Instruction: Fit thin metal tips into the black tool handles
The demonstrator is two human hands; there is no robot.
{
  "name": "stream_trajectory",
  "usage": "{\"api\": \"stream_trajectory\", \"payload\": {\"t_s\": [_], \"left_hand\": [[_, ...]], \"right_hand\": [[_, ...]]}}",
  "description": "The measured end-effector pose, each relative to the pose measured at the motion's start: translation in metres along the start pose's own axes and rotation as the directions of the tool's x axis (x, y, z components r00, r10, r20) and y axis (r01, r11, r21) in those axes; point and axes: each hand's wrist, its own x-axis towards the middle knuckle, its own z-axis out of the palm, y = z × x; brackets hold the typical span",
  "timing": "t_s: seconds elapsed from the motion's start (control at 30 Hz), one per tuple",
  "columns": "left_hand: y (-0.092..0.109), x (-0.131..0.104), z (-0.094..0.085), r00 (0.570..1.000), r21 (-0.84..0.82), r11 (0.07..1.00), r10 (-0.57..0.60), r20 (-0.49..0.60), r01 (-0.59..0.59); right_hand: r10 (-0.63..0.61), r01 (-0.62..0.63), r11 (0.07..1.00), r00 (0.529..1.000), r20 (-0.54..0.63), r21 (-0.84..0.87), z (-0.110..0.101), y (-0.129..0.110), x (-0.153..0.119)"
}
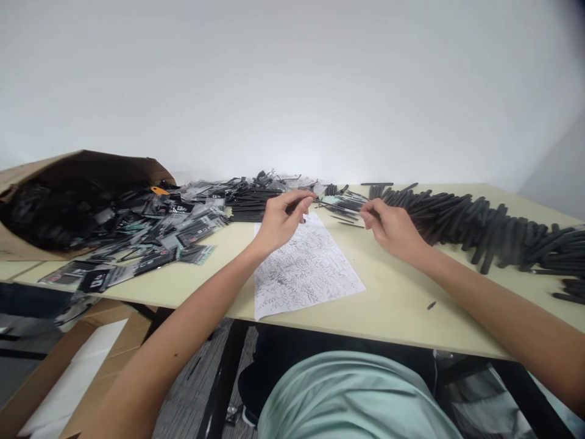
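My left hand [286, 221] is raised over the top of a scribbled sheet of white paper [306, 274]. Its thumb and forefinger come together, and a small dark tip shows below them; what they hold is too small to name. To the right, my right hand [388, 224] has its fingers curled in a pinch beside several thin pen-refill-like sticks [345, 206] lying on the table. Whatever sits between those fingertips is hidden. Behind my left hand lies a stack of black stick-shaped pieces [250, 204].
Many thick black rods [484, 228] line the table's right side. Clear packets with black labels [192, 228] spill from a tipped cardboard box [82, 160] at left. A small dark piece [431, 305] lies near the front edge. Below stands an open carton [98, 366].
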Motion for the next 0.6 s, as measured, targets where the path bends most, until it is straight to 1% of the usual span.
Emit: {"api": "stream_trajectory", "payload": {"t_s": [0.23,0.43,0.5,0.6], "left_hand": [[0.0026,-0.0001,-0.0002,1.0,0.031,0.999,-0.004,0.02,0.003],[0.0004,-0.0008,-0.0001,0.999,0.056,0.998,0.01,0.034,-0.011],[-0.0001,-0.0003,-0.0009,0.999,0.089,0.996,0.027,0.038,-0.03],[-0.0006,0.001,-0.0043,0.995,0.202,0.976,0.073,0.073,-0.086]], "right_hand": [[-0.007,0.007,1.0,1.0,-0.018,0.01,-0.0001,0.0031,0.0004],[-0.003,0.003,1.0,1.0,-0.019,0.002,0.0,0.0025,0.0001],[-0.005,0.005,1.0,1.0,-0.019,-0.013,-0.0004,0.0026,0.0],[-0.004,0.002,0.999,0.999,-0.033,-0.05,-0.0023,0.0027,0.0001]]}}
